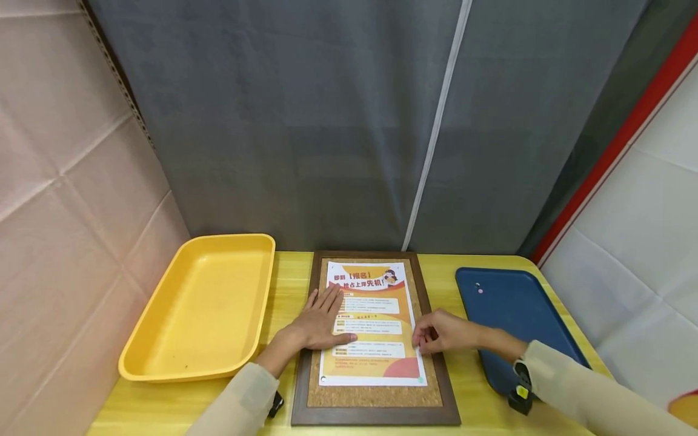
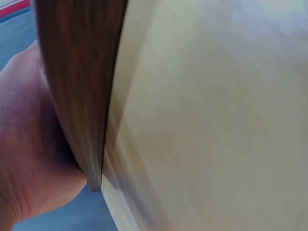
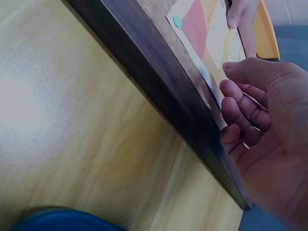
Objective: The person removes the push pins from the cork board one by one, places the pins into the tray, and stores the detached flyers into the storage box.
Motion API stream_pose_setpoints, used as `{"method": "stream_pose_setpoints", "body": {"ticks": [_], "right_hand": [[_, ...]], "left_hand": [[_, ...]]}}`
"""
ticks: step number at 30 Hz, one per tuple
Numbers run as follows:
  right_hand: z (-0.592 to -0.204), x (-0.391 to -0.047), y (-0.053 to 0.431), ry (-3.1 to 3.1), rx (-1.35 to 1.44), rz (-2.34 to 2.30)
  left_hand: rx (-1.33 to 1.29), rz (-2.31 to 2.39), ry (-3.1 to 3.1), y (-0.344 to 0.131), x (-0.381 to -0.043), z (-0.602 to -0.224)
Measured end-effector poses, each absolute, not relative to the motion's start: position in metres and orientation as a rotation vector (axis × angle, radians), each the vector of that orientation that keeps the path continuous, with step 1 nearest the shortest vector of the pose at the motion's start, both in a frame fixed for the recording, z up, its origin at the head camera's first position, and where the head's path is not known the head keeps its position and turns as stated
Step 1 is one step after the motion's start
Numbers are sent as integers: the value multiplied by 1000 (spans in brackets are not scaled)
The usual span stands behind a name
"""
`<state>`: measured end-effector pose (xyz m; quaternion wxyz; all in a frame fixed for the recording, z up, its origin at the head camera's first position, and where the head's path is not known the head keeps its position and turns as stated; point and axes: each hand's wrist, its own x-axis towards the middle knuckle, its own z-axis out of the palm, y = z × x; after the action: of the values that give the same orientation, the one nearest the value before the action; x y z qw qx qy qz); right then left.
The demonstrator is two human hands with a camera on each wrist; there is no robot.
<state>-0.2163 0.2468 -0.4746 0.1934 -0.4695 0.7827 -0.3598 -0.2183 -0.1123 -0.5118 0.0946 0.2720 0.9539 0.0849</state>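
Note:
A printed orange-and-white poster (image 1: 376, 327) lies on a cork board (image 1: 376, 398) with a dark wooden frame (image 2: 79, 72). Green (image 3: 177, 21) and white (image 1: 323, 379) pin heads show at its lower corners. My left hand (image 1: 319, 324) rests flat on the poster's left side, fingers straight and thumb spread; in the left wrist view its palm side shows beside the frame. Along the poster's right edge, my right hand (image 1: 444, 332) touches the paper with loosely bent fingers. The right wrist view shows a gap between thumb and index finger, with nothing visibly held there.
On the left stands a large yellow tray (image 1: 204, 309). A dark blue tray (image 1: 518, 309) lies to the right, with two small pins (image 1: 480, 290) near its far left corner. Behind the wood-grain table (image 1: 289, 272) hangs a grey curtain (image 1: 300, 133).

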Motion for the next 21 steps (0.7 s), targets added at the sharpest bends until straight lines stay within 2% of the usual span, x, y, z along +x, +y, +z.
{"method": "stream_pose_setpoints", "body": {"ticks": [21], "right_hand": [[-478, -198, 241, 2136, -1357, -868]], "left_hand": [[805, 252, 2835, -112, -217, -510]]}}
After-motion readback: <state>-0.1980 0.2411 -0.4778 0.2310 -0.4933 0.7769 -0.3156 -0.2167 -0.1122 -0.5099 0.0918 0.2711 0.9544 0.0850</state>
